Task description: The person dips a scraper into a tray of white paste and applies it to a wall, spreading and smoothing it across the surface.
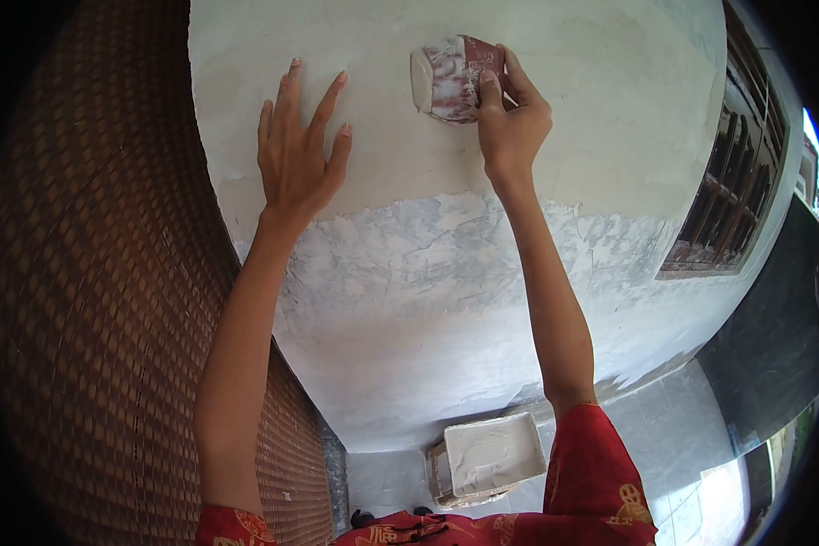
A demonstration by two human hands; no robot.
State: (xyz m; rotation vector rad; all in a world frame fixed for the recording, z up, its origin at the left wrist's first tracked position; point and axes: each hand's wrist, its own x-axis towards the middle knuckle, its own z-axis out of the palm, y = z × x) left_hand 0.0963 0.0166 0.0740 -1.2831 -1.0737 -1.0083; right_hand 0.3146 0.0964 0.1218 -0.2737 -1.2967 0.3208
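My right hand (514, 123) pinches a reddish-brown scraper (460, 80) by its right side, thumb in front and fingers behind. White filler smears its face, and a thick bead of it sits along the left edge. The scraper is up against the cream-coated upper part of the wall (400, 164). To the left, my left hand (300, 155) is spread with fingers apart, palm toward the wall, holding nothing. Below both hands, the coating ends in a ragged line above a patchy grey-white band (419, 250).
A square tub of white filler (496, 455) stands on the grey tiled floor (382, 478) at the wall's foot. A woven brown panel (109, 273) runs down the left side. A brown-framed barred window (733, 182) is on the right.
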